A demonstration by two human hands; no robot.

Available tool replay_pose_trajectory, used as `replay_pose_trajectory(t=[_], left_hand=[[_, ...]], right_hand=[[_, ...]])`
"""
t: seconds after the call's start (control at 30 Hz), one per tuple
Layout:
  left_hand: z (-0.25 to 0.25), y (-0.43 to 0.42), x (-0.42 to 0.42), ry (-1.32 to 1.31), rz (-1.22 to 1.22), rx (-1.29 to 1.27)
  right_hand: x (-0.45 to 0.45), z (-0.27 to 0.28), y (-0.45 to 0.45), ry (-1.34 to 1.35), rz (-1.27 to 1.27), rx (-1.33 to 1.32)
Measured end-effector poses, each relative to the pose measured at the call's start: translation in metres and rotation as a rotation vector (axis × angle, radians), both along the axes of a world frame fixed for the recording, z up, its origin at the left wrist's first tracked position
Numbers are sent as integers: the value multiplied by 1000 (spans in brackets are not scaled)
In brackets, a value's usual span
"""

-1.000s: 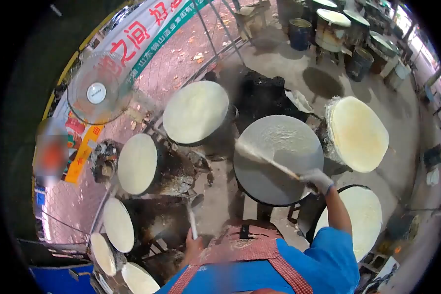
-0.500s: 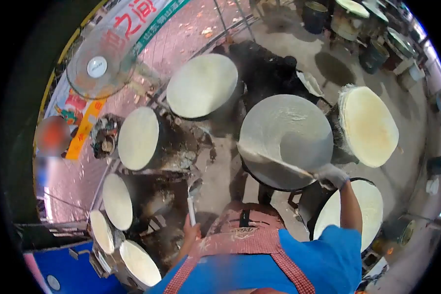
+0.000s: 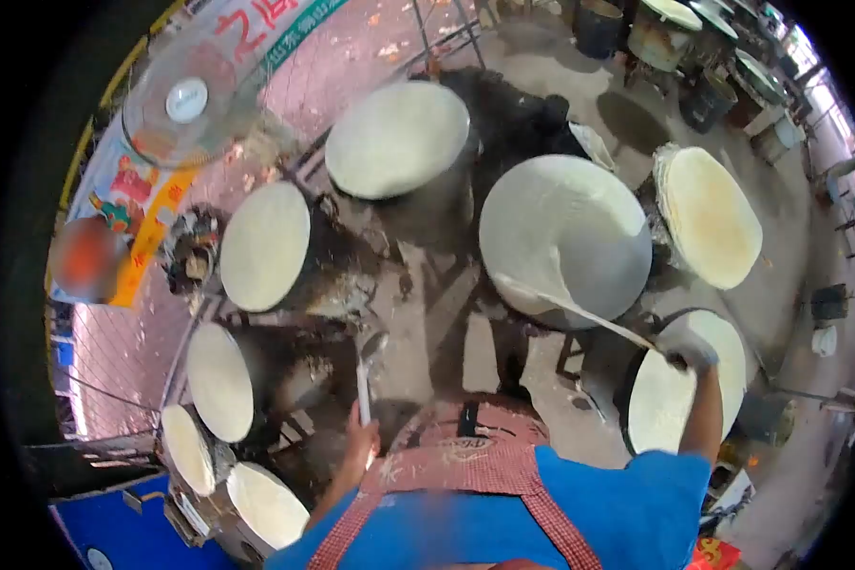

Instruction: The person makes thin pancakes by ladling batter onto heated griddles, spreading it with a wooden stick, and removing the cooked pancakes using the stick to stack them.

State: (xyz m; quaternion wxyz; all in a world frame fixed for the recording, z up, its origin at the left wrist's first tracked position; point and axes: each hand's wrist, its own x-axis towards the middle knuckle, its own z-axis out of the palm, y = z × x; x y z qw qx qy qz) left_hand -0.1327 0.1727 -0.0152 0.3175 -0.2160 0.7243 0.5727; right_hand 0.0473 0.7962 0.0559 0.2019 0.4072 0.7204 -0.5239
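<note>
My gloved right hand (image 3: 691,351) is closed around the handle end of a long, pale batter spreader (image 3: 603,319). The spreader's broad far end lies over the lower part of a large round griddle (image 3: 627,271), which carries a thin grey-white coating with a brighter patch at upper right. Below the hand, another round griddle bears a pale flatbread (image 3: 660,404). At my lower left, my left hand (image 3: 359,439) grips the light-coloured handle of a metal ladle (image 3: 373,347), whose bowl points away from me, apart from the griddles.
A stack of thin flatbreads (image 3: 712,218) stands right of the large griddle. Several round griddles with pale sheets, such as one at the top (image 3: 397,140) and one at left (image 3: 266,247), curve around me. A fan (image 3: 187,101) stands at upper left.
My right hand has moved right and slightly down, drawing the spreader toward the griddle's lower right edge. My left hand keeps holding the ladle. The whole view has shifted slightly.
</note>
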Motion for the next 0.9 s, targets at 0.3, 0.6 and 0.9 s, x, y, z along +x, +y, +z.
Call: replay_pose_trajectory(t=[0.3,0.6,0.9], left_hand=[[9,-58,-46,-240,-82,220],[7,-144,-36,-602,-129,1222],[5,-138,-27,-802,-170,1444]], right_hand=[[19,-83,-310,299,-741,292],[-12,-87,-349,115,-498,831],[-39,-119,-326,517,-422,803]])
